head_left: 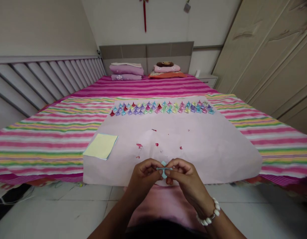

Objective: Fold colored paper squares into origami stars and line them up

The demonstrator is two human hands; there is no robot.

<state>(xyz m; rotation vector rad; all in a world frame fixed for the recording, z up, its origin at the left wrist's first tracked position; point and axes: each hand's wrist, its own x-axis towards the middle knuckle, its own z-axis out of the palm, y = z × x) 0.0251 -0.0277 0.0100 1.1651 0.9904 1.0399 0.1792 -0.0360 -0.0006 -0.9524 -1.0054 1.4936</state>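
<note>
My left hand (145, 173) and my right hand (182, 172) meet at the near edge of the bed, both pinching a small light-blue folded paper piece (163, 168) between fingertips. A white bead bracelet (209, 215) circles my right wrist. The hands hover over a large pale-pink sheet (205, 146) spread on the bed. At the sheet's far edge lie two rows of several small folded paper shapes (160, 108) in red, blue, purple, green and pink.
A stack of yellow square papers (101, 146) lies at the sheet's left edge. Small red paper scraps (139, 145) dot the sheet. The striped bedspread (49, 132) covers the bed; pillows (126, 71) sit at the headboard. Wardrobe doors (273, 59) stand right, white floor tiles (56, 209) below.
</note>
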